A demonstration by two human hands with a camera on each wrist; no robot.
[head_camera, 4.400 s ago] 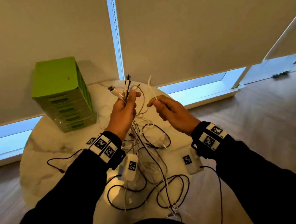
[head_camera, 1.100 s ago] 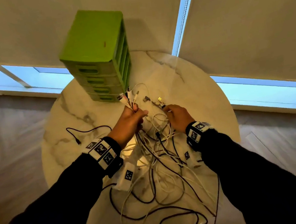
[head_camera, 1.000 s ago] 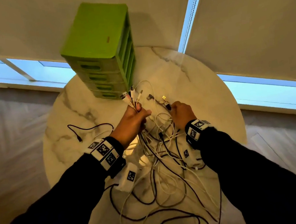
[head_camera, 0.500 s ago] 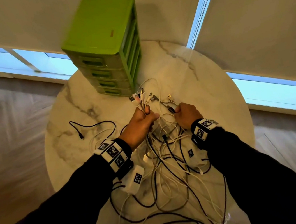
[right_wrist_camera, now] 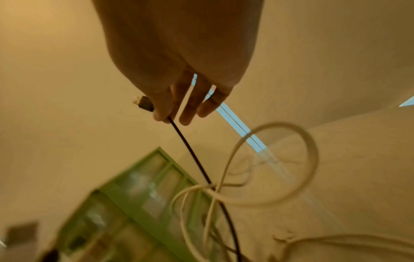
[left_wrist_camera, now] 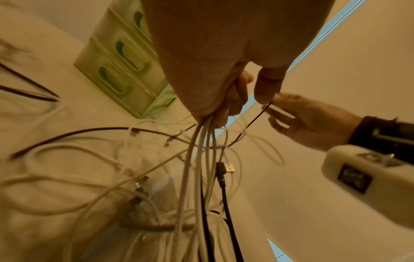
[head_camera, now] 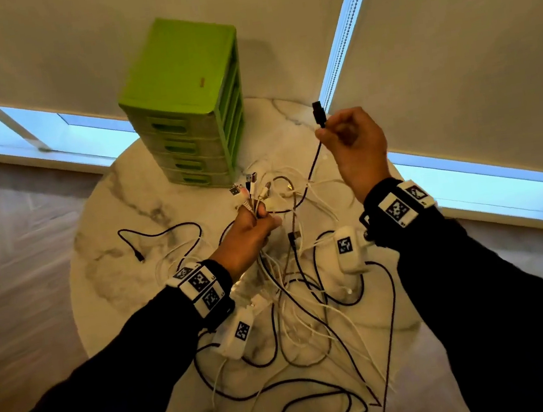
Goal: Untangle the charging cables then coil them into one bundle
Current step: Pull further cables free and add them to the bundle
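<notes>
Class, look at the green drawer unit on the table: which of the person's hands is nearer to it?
Left. The left hand grips cable ends just in front of the green drawer unit; the right hand is raised off to its right, pinching a black cable.

The head view looks steeply down from above onto the round table [head_camera: 109, 296] and both forearms. The left wrist view looks along the palm from close below, toward the drawers [left_wrist_camera: 121, 70] and blind. The right wrist view looks upward, close under the fingers. All three share the drawers.
</notes>
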